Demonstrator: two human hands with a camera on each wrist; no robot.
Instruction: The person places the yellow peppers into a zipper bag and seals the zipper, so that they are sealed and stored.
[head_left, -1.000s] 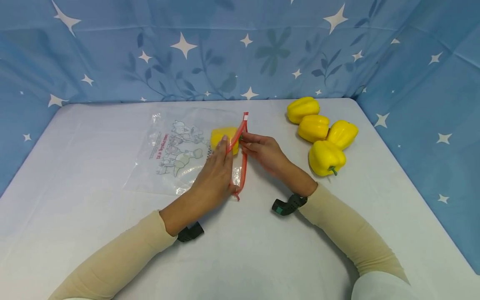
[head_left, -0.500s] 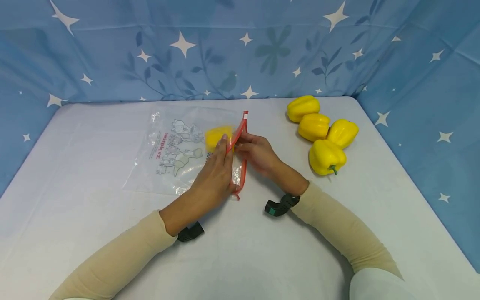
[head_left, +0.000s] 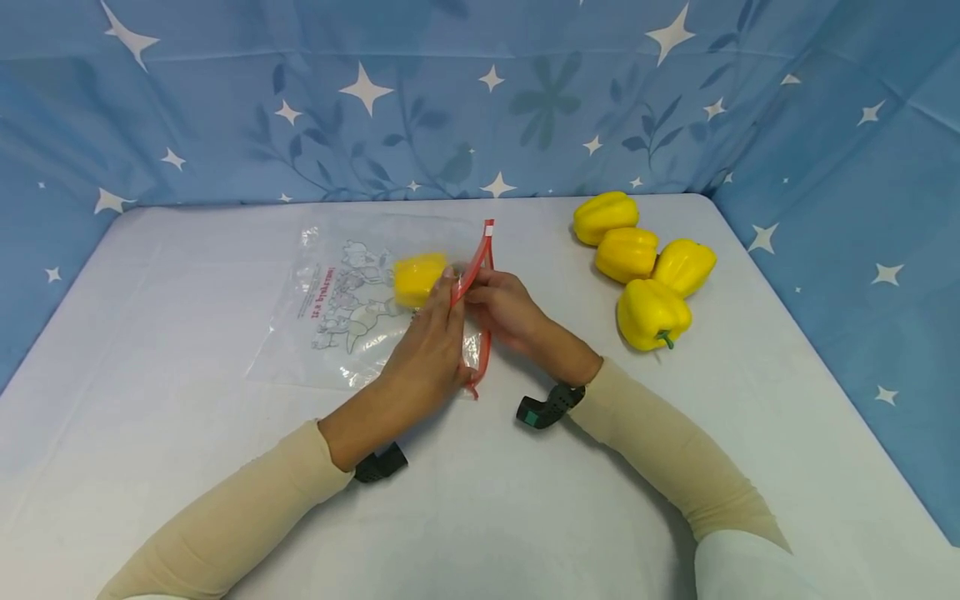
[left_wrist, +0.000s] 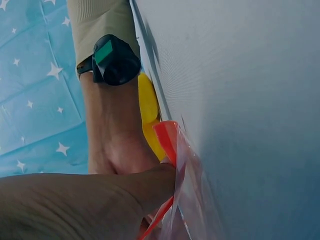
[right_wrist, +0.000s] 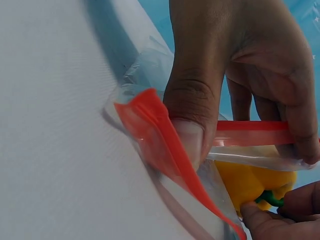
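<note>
A clear plastic zip bag point(head_left: 288, 354) with printed cartoon figures lies flat, its red-edged mouth point(head_left: 487, 350) facing right. My left hand point(head_left: 416, 362) grips that mouth; in the right wrist view its thumb point(right_wrist: 192, 107) hooks one red strip while the fingers lie over the other, holding them apart. Inside the bag is a yellow bell pepper point(head_left: 417, 280), lying on its side. My right hand point(head_left: 510, 310) reaches into the mouth, its fingers point(right_wrist: 300, 202) pinching the pepper by its green stem point(right_wrist: 271, 198). In the head view the left hand and red strip hide those fingertips.
Several more yellow bell peppers point(head_left: 654, 315) sit grouped at the back right of the white table point(head_left: 480, 517). A blue curtain point(head_left: 442, 100) with stars stands behind and at the sides. Both wrists wear black cameras point(head_left: 551, 407).
My right hand has moved left, into the bag's mouth, and the yellow bell pepper has slid left, deeper into the bag. My left hand has stayed in place on the mouth.
</note>
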